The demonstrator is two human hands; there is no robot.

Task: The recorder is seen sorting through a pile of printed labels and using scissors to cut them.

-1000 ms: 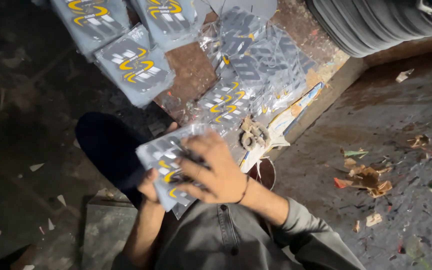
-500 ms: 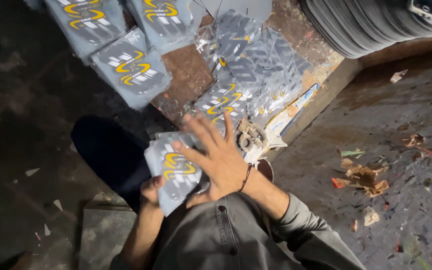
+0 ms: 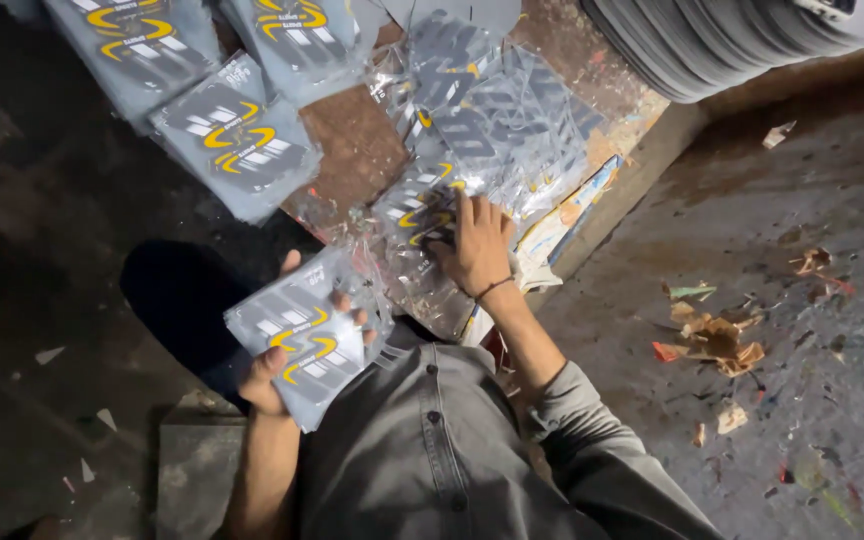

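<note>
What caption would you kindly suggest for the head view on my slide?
Left hand holds a grey packet stack while right hand presses on loose plastic-wrapped packets spread over a worn board.

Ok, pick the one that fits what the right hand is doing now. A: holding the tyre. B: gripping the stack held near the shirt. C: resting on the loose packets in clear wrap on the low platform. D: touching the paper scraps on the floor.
C: the right hand lies flat on the clear-wrapped packets on the platform, while the left hand alone holds the stack.
</note>
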